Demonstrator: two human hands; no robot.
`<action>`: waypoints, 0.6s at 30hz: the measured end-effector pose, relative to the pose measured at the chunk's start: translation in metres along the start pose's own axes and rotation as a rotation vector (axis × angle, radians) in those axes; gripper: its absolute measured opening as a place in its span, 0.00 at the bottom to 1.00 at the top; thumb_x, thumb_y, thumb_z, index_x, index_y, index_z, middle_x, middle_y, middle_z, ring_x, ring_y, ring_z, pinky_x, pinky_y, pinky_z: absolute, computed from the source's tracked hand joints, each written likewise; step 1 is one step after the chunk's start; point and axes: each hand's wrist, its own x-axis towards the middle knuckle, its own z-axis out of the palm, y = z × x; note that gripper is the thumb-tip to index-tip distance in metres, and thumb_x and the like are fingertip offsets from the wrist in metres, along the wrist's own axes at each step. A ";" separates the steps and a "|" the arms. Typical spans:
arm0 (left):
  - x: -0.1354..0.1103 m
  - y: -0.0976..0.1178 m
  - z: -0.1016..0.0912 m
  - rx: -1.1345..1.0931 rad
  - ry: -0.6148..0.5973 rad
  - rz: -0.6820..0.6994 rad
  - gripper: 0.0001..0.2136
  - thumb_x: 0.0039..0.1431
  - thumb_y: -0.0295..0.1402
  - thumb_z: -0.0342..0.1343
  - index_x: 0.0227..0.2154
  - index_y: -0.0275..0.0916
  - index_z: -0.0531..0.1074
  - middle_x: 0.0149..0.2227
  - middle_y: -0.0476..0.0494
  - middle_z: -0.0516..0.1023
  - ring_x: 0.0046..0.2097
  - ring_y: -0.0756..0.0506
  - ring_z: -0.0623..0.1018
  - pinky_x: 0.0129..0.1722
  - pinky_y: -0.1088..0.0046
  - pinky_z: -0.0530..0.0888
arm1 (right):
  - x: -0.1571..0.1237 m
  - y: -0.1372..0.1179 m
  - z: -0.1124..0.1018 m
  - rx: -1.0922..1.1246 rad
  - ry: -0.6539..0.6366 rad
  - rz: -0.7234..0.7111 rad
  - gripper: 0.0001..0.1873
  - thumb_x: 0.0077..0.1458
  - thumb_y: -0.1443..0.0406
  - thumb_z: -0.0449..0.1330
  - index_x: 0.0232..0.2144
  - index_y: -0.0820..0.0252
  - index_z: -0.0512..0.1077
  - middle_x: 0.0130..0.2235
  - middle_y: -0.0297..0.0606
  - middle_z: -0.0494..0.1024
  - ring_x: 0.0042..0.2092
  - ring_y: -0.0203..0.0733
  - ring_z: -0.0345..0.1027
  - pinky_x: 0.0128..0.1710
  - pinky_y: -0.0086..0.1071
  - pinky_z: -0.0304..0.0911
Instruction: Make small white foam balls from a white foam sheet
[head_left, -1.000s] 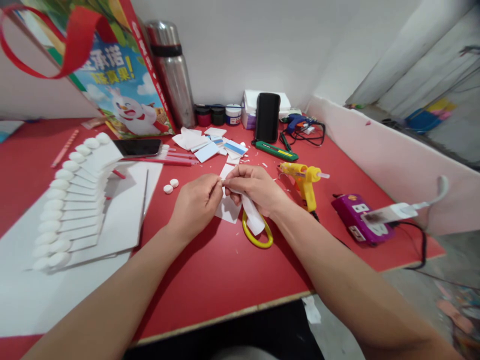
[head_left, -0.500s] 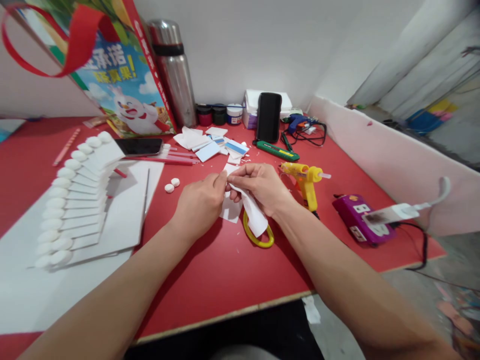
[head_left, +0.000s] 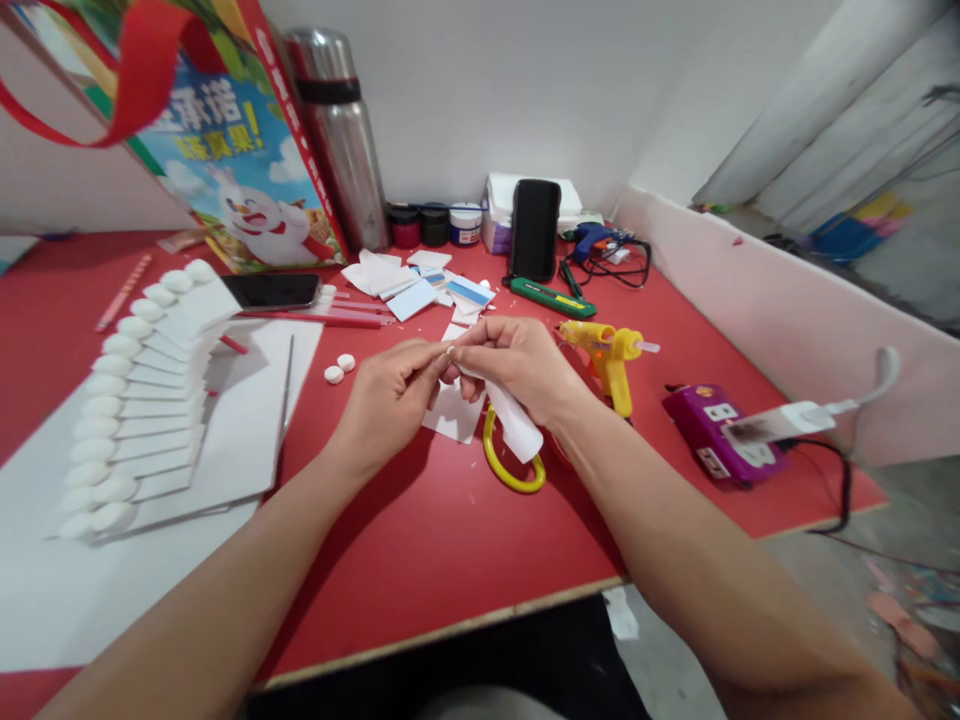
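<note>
Both my hands meet over the middle of the red table (head_left: 420, 540). My right hand (head_left: 517, 365) is closed round a white paper strip (head_left: 519, 425) that hangs down from its palm. My left hand (head_left: 390, 395) pinches the top end of that same strip with thumb and forefinger. Under the hands lie a flat white paper piece (head_left: 454, 415) and yellow-handled scissors (head_left: 504, 465). A yellow glue gun (head_left: 607, 355) stands just right of my right hand.
White foam steps with oval pads (head_left: 142, 400) lie at the left on white sheets. A phone (head_left: 270, 291), printed bag (head_left: 210, 150), steel flask (head_left: 341, 140), paint jars (head_left: 435, 225), upright black phone (head_left: 534, 230), green cutter (head_left: 551, 298), purple power strip (head_left: 709, 435) crowd the back and right.
My left hand's pinch has shifted slightly up onto the strip's top end, and the strip's hanging end has dropped a little lower. The view has tilted slightly.
</note>
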 end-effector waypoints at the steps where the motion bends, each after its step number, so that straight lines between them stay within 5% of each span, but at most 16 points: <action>1: 0.000 0.000 0.000 -0.001 0.009 -0.005 0.13 0.69 0.37 0.51 0.36 0.40 0.79 0.28 0.49 0.75 0.26 0.51 0.71 0.29 0.74 0.68 | 0.000 0.001 -0.001 0.005 -0.017 -0.009 0.05 0.48 0.70 0.65 0.25 0.63 0.70 0.24 0.35 0.79 0.20 0.30 0.69 0.19 0.23 0.65; 8: 0.000 -0.002 -0.001 0.031 0.001 -0.001 0.11 0.68 0.35 0.52 0.36 0.39 0.79 0.28 0.48 0.76 0.28 0.50 0.72 0.30 0.73 0.68 | 0.002 0.006 -0.003 -0.065 -0.051 -0.054 0.08 0.49 0.69 0.66 0.27 0.61 0.68 0.25 0.35 0.80 0.20 0.32 0.69 0.19 0.25 0.66; 18: 0.001 0.005 0.001 0.043 0.087 0.047 0.09 0.67 0.31 0.52 0.36 0.37 0.78 0.32 0.46 0.79 0.34 0.48 0.76 0.37 0.74 0.70 | 0.004 0.001 -0.008 0.033 -0.103 0.061 0.14 0.47 0.64 0.70 0.31 0.62 0.67 0.28 0.38 0.80 0.22 0.31 0.67 0.22 0.26 0.63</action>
